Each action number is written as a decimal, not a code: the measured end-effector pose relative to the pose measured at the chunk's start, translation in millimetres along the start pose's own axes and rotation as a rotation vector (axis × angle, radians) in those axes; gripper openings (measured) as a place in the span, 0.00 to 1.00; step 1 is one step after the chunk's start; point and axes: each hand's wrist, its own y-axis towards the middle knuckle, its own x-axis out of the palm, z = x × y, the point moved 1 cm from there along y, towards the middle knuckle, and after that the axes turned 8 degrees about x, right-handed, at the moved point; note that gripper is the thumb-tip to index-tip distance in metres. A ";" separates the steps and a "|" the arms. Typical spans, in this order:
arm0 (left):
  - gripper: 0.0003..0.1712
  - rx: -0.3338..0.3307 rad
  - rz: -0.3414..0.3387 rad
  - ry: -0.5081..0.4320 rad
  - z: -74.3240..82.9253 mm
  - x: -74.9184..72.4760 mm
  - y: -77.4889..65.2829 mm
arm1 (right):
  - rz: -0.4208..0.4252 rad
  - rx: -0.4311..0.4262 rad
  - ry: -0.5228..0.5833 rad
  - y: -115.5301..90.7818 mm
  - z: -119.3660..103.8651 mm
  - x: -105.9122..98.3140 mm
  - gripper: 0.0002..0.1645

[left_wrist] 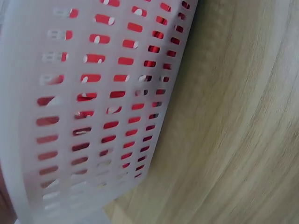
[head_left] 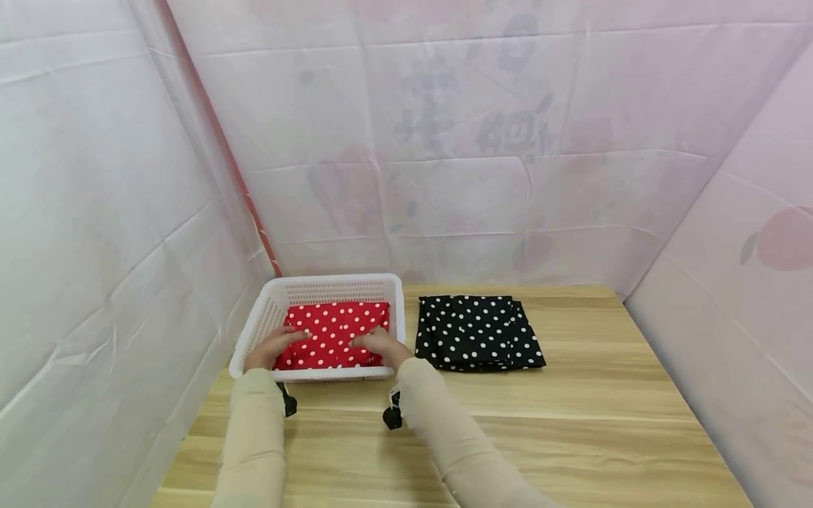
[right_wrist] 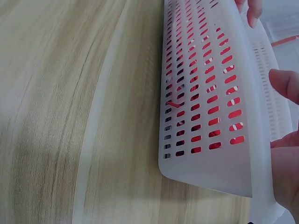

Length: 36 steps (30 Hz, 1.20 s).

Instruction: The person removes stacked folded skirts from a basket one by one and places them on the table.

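Note:
A folded red cloth with white dots (head_left: 334, 323) lies inside a white perforated plastic basket (head_left: 330, 281) at the table's far left. My left hand (head_left: 276, 344) rests flat on the cloth's near left part, fingers pointing right. My right hand (head_left: 380, 343) rests on its near right part, fingers pointing left. In the right wrist view its fingers (right_wrist: 286, 85) reach straight over the basket's wall (right_wrist: 205, 93). The left wrist view shows the basket wall (left_wrist: 93, 116) with red cloth behind the slots. A folded black cloth with white dots (head_left: 476, 331) lies on the table just right of the basket.
The wooden table (head_left: 571, 423) is closed in by pale sheet walls at the left, back and right. Bare wood (left_wrist: 233, 140) lies between me and the basket, and to the right of the black cloth.

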 end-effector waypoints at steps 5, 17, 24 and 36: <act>0.51 -0.034 0.024 0.006 2.1 5.8 0.1 | -0.050 -0.021 0.042 0.0 -0.2 -0.6 0.49; 0.56 -0.006 0.045 -0.002 2.3 14.8 10.5 | -0.091 -0.037 0.024 5.8 4.2 -2.4 0.44; 0.50 0.026 0.060 0.012 1.5 11.7 12.3 | -0.134 -0.054 0.116 12.0 2.9 -3.2 0.34; 0.46 0.043 0.132 0.004 5.4 5.3 15.0 | -0.157 -0.064 0.197 15.9 2.3 -3.6 0.33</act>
